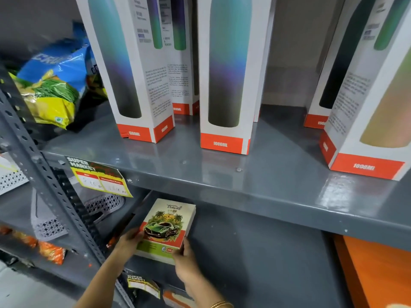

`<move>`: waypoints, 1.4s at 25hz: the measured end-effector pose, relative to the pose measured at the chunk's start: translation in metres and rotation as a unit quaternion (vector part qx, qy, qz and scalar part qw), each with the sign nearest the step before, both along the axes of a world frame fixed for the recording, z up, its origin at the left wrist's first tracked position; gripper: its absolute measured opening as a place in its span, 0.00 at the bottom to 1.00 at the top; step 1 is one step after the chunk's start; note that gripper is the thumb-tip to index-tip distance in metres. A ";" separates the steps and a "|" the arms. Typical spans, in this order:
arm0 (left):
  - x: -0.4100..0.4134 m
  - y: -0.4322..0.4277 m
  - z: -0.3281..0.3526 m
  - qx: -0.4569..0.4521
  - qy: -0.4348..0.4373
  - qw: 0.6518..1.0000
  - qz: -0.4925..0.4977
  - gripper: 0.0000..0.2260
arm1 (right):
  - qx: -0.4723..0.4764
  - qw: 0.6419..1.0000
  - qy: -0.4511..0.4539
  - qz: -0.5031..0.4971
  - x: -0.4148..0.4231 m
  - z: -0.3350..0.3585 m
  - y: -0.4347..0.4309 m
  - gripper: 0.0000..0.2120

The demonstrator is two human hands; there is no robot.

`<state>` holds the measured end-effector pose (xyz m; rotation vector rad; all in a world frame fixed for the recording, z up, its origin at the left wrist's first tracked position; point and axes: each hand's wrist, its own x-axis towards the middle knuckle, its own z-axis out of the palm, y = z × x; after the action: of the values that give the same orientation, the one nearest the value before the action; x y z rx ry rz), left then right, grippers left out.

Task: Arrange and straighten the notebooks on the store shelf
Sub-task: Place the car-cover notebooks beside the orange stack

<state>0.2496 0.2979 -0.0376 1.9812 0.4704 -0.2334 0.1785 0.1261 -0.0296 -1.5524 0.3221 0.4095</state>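
A stack of notebooks (167, 225) lies flat at the left end of the lower grey shelf (255, 258). Its top cover shows a green car, palm trees and the word "travel". My left hand (127, 242) grips the stack's left edge near the front corner. My right hand (185, 263) holds the stack's front right corner, thumb on the cover. The far end of the stack reaches under the upper shelf (222, 174).
Tall white bottle boxes (224, 85) marked 1000ML stand on the upper shelf, with snack bags (55, 85) to the left. A yellow price tag (100, 176) hangs from the shelf edge. A slotted upright post (44, 170) borders the left side. An orange item (373, 270) lies at the lower shelf's right.
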 end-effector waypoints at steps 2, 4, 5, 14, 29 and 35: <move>-0.001 -0.003 -0.002 -0.019 -0.013 1.000 0.002 0.17 | -0.002 1.000 0.007 -0.013 0.000 -0.004 -0.001 0.25; -0.005 -0.004 -0.003 -0.043 -0.027 0.999 -0.004 0.16 | -0.002 1.000 0.008 -0.020 0.000 -0.006 -0.003 0.26; -0.007 -0.004 -0.005 -0.051 -0.033 0.998 -0.009 0.15 | -0.005 1.000 0.006 -0.022 -0.001 -0.008 -0.006 0.26; -0.029 -0.073 -0.013 -0.059 -0.069 0.990 -0.108 0.12 | 0.004 0.996 -0.008 -0.087 -0.040 -0.003 -0.089 0.23; -0.090 -0.207 -0.010 -0.023 -0.024 0.985 -0.168 0.14 | -0.045 0.987 -0.022 -0.153 -0.113 -0.011 -0.206 0.22; -0.093 -0.206 -0.012 -0.009 -0.005 0.986 -0.165 0.14 | -0.065 0.990 -0.012 -0.126 -0.117 -0.010 -0.209 0.21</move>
<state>0.1565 0.0922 -0.0493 2.0336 0.1293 -0.4318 0.0618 -0.0825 -0.0393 -1.6182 0.5288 0.1745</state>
